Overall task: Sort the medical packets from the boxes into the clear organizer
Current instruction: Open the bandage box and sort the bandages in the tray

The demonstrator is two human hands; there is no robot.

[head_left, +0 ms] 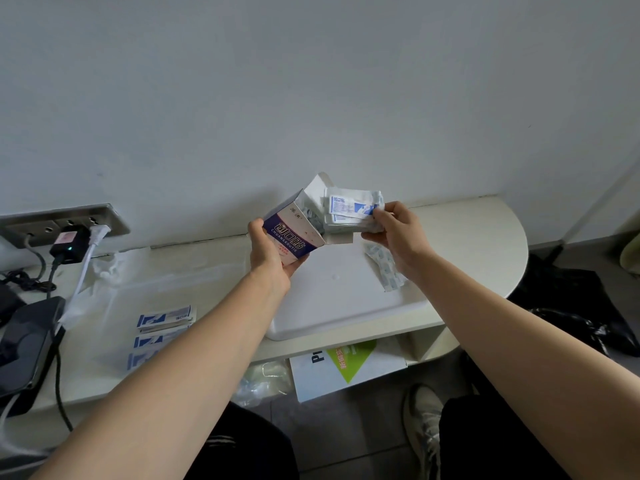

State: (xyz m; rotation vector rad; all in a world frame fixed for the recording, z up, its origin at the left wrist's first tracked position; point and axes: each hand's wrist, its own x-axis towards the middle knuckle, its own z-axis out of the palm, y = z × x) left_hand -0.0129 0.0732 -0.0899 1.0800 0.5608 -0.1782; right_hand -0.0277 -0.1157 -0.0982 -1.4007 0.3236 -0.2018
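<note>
Left hand gripped the blue-and-white cardboard box, tipped with its open flap to the right. Right hand pinched a stack of white-and-blue paper packets right at the box's mouth, above a white plastic lid. Further blue-printed sachets lay in the clear plastic organizer, well left.

I read "CHUANGKOUTIE" under large white Chinese characters on the blue box gripped by the left fingers. The packets pinched by the right fingers carry blue print I can't make out. Below both, a white carton shows a black "P".
</note>
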